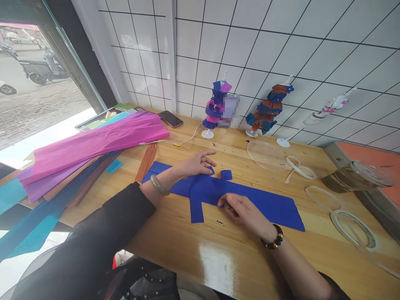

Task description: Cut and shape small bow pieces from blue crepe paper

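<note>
A long strip of dark blue paper (265,204) lies across the wooden table, with a narrower blue piece (196,210) crossing its front edge and a small blue piece (226,174) at its back edge. Over the strip's left part is my left hand (200,163), its fingers apart and nothing held in them; a jade-coloured bangle circles that wrist. My right hand (237,207) rests at the strip's front edge with curled fingers, closed round something dark that is mostly hidden. A beaded bracelet is on the right wrist.
Pink crepe paper (103,143) and other coloured sheets are piled at the left. A phone (170,118) lies behind. Three decorated stands, one blue and pink (215,106), line the tiled wall. Clear plastic disc (265,155), tape rings (353,229) and a glass jar (356,176) are at right.
</note>
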`<state>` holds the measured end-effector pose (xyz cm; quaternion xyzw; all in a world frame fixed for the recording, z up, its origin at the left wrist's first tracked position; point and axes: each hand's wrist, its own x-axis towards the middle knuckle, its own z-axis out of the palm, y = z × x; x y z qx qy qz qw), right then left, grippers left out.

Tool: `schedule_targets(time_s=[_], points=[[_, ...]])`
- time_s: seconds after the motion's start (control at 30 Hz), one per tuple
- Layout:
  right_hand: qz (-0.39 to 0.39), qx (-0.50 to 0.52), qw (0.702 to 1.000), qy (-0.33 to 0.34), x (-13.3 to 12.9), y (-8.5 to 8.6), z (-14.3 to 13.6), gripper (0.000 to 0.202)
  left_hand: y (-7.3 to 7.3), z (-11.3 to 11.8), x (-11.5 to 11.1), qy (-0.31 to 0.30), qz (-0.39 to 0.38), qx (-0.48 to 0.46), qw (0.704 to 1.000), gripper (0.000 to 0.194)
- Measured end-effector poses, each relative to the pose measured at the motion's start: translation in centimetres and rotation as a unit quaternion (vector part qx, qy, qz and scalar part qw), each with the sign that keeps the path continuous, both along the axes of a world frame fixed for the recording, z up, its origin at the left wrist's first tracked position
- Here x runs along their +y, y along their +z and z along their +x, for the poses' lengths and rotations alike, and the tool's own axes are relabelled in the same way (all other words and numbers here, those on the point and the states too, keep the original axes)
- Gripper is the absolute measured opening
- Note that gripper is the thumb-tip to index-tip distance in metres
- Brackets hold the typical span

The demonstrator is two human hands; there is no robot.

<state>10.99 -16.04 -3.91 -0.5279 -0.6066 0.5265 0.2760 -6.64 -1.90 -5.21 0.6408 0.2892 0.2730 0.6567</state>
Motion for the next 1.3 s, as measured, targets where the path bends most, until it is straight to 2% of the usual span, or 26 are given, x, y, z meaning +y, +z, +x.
schedule_targets(time_s=[0.07,0.13,0.2,0.27,0.33,0.4,0.43,0.53,0.63,0.73,0.8,0.83,0.9,0.97,1.1,1.2,1.3], points=[[0.095,-0.098,0.988,0.073,-0.2,0.0,-0.4,0.039,0.2,-1.0,1.2,0.022,0.003,0.033,0.999,0.08],[0.18,-0.18,0.96,0.116,-0.5,-0.1,-0.8,0.032,0.5,-2.1,2.4,0.07,0.027,0.05,0.996,0.079],[0.247,-0.246,0.927,0.136,-0.8,0.0,-1.1,0.028,0.8,-3.2,3.5,0.126,0.072,0.08,0.986,0.076],[0.31,-0.291,0.894,0.141,-1.0,0.0,-1.3,0.026,1.0,-4.4,4.4,0.191,0.147,0.146,0.96,0.07],[0.366,-0.31,0.87,0.113,-0.8,-0.1,-1.2,0.025,1.2,-5.4,5.0,0.245,0.247,0.22,0.911,0.065],[0.412,-0.319,0.853,0.041,-0.1,-0.4,-0.9,0.023,1.3,-6.0,5.4,0.274,0.324,0.26,0.867,0.06],[0.428,-0.327,0.842,-0.001,0.4,-0.6,-0.8,0.022,1.3,-6.1,5.6,0.276,0.343,0.266,0.857,0.059],[0.44,-0.376,0.811,-0.089,2.3,-1.4,-0.5,0.025,1.3,-5.9,6.0,0.254,0.345,0.254,0.867,0.061],[0.411,-0.417,0.805,-0.099,3.9,-1.9,-0.6,0.024,1.4,-5.6,6.5,0.24,0.367,0.259,0.861,0.06],[0.392,-0.403,0.821,-0.102,4.7,-2.1,-0.6,0.022,1.9,-5.4,6.7,0.273,0.437,0.308,0.8,0.058],[0.389,-0.382,0.828,-0.134,4.9,-2.3,0.0,0.022,2.2,-5.0,6.4,0.309,0.484,0.329,0.749,0.056],[0.386,-0.371,0.831,-0.152,5.1,-2.6,0.4,0.022,2.3,-4.6,6.2,0.318,0.502,0.327,0.735,0.055],[0.368,-0.343,0.845,-0.18,5.5,-3.2,1.3,0.022,2.1,-3.3,5.6,0.29,0.524,0.305,0.74,0.05],[0.33,-0.309,0.869,-0.201,6.0,-3.8,2.3,0.024,1.5,-1.8,5.0,0.217,0.529,0.275,0.773,0.046],[0.26,-0.293,0.897,-0.204,6.6,-4.2,2.8,0.024,-0.9,0.6,4.2,0.128,0.483,0.229,0.835,0.041],[0.219,-0.324,0.897,-0.206,6.7,-3.9,2.1,0.022,-2.2,1.2,3.9,0.087,0.469,0.236,0.847,0.032],[0.194,-0.308,0.901,-0.235,6.9,-3.8,1.5,0.028,-2.5,1.2,3.4,0.066,0.446,0.232,0.862,0.031]])
